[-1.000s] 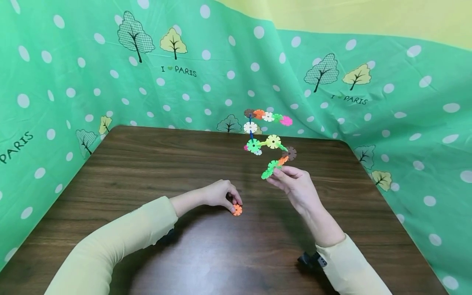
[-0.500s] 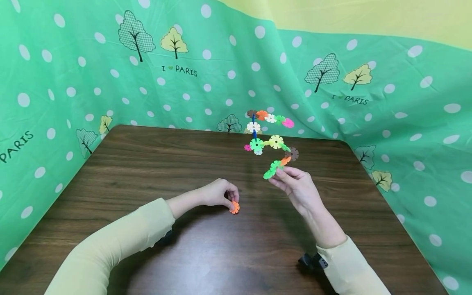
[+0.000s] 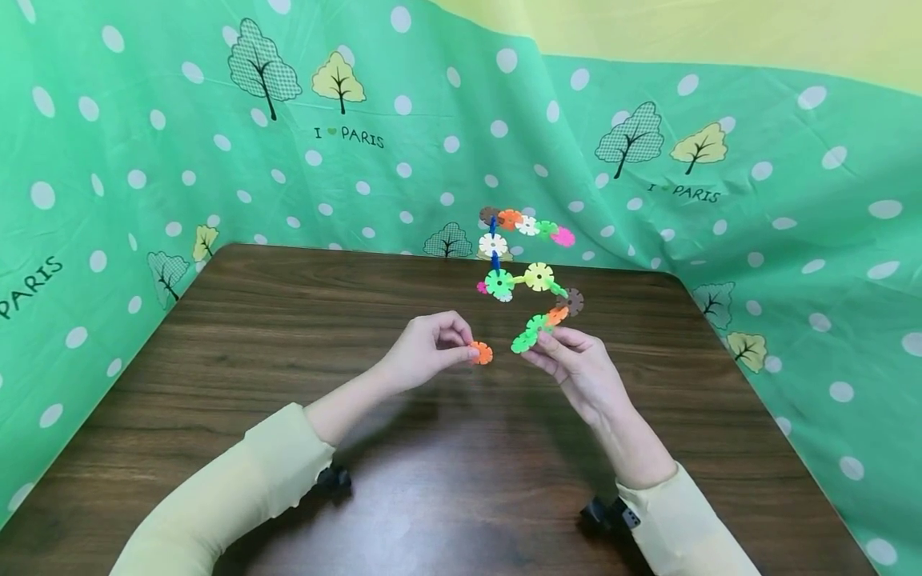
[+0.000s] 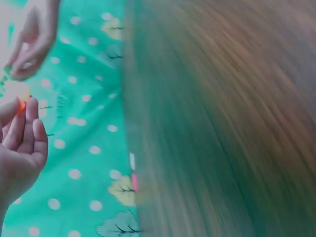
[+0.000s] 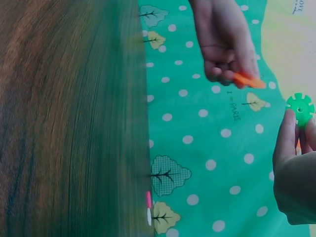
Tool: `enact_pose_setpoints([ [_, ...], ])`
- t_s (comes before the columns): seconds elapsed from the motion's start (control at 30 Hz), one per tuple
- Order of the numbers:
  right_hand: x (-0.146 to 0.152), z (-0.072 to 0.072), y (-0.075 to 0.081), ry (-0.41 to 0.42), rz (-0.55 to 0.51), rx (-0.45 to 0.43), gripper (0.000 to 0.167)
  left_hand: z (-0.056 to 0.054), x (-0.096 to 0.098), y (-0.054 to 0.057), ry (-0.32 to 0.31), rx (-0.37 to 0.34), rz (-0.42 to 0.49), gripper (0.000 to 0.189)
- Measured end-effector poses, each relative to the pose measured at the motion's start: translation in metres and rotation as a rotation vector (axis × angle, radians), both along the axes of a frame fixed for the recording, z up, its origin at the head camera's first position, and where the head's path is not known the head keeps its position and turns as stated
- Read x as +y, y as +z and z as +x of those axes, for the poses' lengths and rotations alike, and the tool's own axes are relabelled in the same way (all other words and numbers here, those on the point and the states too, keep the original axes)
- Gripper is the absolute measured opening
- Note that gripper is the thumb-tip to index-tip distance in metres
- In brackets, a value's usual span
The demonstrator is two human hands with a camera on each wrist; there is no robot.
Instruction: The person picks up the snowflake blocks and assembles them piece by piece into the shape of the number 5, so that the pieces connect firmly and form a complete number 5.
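Note:
My left hand (image 3: pixel 425 352) pinches an orange snowflake disc (image 3: pixel 483 353) between thumb and fingers, above the table. My right hand (image 3: pixel 585 370) grips the near end of a chain of snowflake discs (image 3: pixel 539 277) by its green discs (image 3: pixel 531 331). From there the chain bends through orange, brown, yellow and green pieces, then rises through a white disc to a top row ending in pink. A gap separates the orange disc from the green end. In the right wrist view the orange disc (image 5: pixel 251 81) appears edge-on, and a green disc (image 5: pixel 300 106) stands above the right fingers.
The dark wood table (image 3: pixel 288 320) lies beneath both hands. Green polka-dot cloth (image 3: pixel 403 152) hangs behind it and along the sides. Black wrist devices (image 3: pixel 334 482) sit under the sleeves. Small pink and white pieces (image 5: pixel 148 200) show at the table's edge in the wrist views.
My left hand has lifted the orange disc up from near the tabletop and brought it forward, closer to the chain's green end. The right hand and the chain have barely moved.

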State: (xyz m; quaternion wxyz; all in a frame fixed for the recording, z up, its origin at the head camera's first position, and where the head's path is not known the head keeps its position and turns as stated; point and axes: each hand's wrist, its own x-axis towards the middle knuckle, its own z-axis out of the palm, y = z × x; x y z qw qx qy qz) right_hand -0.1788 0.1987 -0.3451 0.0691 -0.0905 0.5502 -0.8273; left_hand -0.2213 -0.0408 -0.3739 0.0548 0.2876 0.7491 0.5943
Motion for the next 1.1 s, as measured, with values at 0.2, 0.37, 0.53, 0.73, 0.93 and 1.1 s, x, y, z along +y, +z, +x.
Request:
enact_pose_setpoints([
  [0.2,-0.006,0.003,0.001,-0.03,-0.002,0.002,0.024,0.014,0.006,0.013,0.084,-0.109,0.137,0.017],
  [0.37,-0.013,0.005,0.0,-0.061,-0.016,0.01,0.023,0.022,0.011,0.021,0.141,-0.15,0.184,0.017],
  [0.53,-0.017,0.007,0.0,-0.085,-0.042,0.012,0.022,0.025,0.014,0.024,0.159,-0.147,0.17,0.015],
  [0.73,-0.017,0.009,0.0,-0.087,-0.081,0.01,0.022,0.028,0.014,0.026,0.174,-0.137,0.174,0.015],
  [0.93,-0.017,0.01,0.0,-0.057,-0.109,-0.006,0.023,0.029,0.014,0.027,0.155,-0.118,0.2,0.015],
  [1.1,-0.017,0.01,-0.002,-0.028,-0.117,-0.007,0.024,0.027,0.015,0.024,0.132,-0.091,0.22,0.014],
])
